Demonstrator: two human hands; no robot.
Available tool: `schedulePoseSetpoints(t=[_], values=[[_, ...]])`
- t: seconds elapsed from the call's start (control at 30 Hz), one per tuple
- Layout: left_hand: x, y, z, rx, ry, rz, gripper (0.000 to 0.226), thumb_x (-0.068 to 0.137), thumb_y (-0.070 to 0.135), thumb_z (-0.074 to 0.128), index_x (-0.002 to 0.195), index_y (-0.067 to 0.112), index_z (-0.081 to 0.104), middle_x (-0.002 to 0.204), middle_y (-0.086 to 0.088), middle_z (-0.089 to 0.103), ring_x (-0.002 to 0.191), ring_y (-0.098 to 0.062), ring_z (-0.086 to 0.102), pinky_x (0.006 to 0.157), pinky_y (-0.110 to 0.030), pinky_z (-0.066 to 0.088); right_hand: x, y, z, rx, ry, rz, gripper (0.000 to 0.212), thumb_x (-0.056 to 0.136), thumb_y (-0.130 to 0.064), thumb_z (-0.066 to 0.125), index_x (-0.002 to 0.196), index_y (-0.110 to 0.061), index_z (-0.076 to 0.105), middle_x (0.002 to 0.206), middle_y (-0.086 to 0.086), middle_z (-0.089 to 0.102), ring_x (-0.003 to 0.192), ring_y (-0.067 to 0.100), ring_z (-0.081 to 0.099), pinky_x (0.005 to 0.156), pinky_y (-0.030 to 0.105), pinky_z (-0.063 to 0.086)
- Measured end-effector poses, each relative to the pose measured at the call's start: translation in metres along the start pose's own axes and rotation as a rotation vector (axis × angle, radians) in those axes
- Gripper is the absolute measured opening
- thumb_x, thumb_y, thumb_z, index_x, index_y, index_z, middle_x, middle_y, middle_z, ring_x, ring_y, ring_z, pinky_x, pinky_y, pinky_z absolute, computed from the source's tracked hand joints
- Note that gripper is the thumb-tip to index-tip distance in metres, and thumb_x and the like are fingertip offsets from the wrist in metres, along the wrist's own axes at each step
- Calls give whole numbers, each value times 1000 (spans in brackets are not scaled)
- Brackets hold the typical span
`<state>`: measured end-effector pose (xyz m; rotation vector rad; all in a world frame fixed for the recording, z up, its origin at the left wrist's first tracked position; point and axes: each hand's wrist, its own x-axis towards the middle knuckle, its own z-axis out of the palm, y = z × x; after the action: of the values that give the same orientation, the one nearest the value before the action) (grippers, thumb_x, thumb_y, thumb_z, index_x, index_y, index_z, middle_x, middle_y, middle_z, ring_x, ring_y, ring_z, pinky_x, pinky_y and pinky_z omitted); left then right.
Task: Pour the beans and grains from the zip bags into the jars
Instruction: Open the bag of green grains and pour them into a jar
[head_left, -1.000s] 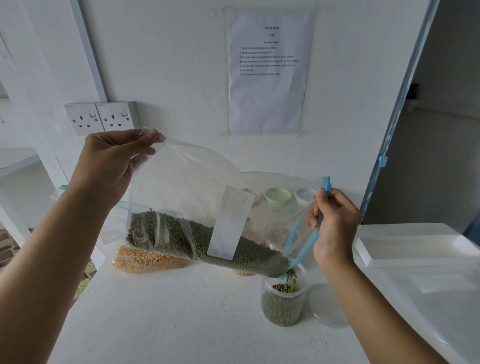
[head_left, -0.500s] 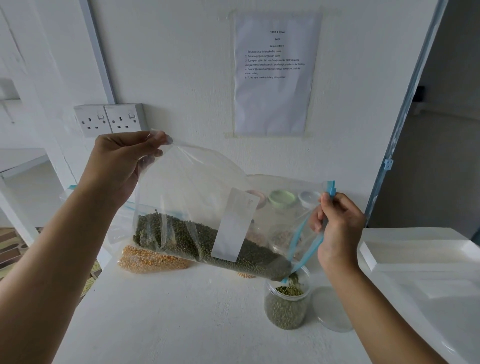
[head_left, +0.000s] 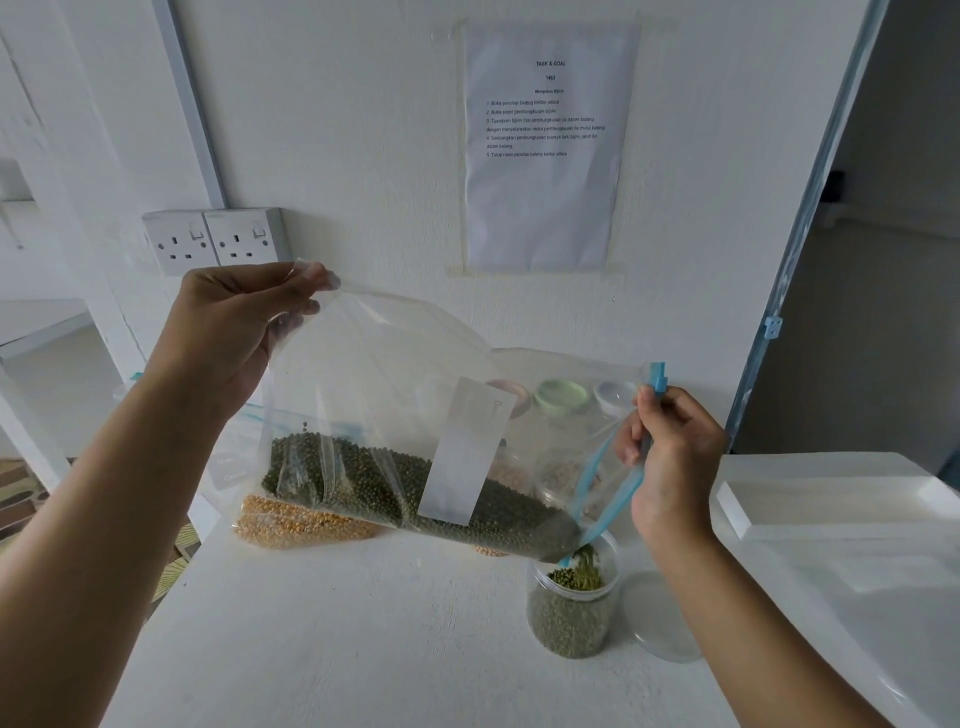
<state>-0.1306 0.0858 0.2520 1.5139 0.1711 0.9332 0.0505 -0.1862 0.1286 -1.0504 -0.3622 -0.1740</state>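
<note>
Left hand, at 10 o'clock in the view, pinches the closed bottom corner of the zip bag and lifts it high. Right hand, at 3 o'clock, fingers curled, pinches the blue zip strip at the bag's mouth just below the slider. The bag is off the bench, tilted down toward 4 o'clock.

Green beans lie along the bag's low edge. A thin stream drops from the open low corner into the clear jar directly under it. The jar stands upright on the bench at 5 o'clock, lid off, roughly two-thirds full with a heap in the middle. Its clear lid lies flat at 3 o'clock of the jar, just beside it.

Progress, as a judgement: mid-pour on the first visible bag. Plenty of beans remain in the bag, possibly more than the jar can take, so overflow is a risk.

Left to do: a second bag of yellow grain lies flat on the bench at 8 o'clock, below the held bag, seemingly untouched. Jars at the back, seen through the plastic at 1 o'clock, carry a green lid and a white lid. Contents look pale and grainy; can't tell what they are.

White tray at 3 o'clock.
</note>
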Motion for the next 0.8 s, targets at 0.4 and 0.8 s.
schedulePoseSetpoints(t=[0.4,0.8], values=[[-2,3,4,15,0,-3,14,78,16,72,73,21,84,84,4,79,86,-13,62,79,-16,51,-1,-3,-1,14,1,11,33,100,-3,59,68,-2,50,54,1,38,49,18,30,46,26,28],[-4,4,6,14,3,-4,14,79,16,72,73,21,83,85,3,79,86,-13,64,80,-16,52,-1,0,-3,20,7,16,30,100,-2,59,71,-1,52,54,0,39,48,17,30,45,25,29]])
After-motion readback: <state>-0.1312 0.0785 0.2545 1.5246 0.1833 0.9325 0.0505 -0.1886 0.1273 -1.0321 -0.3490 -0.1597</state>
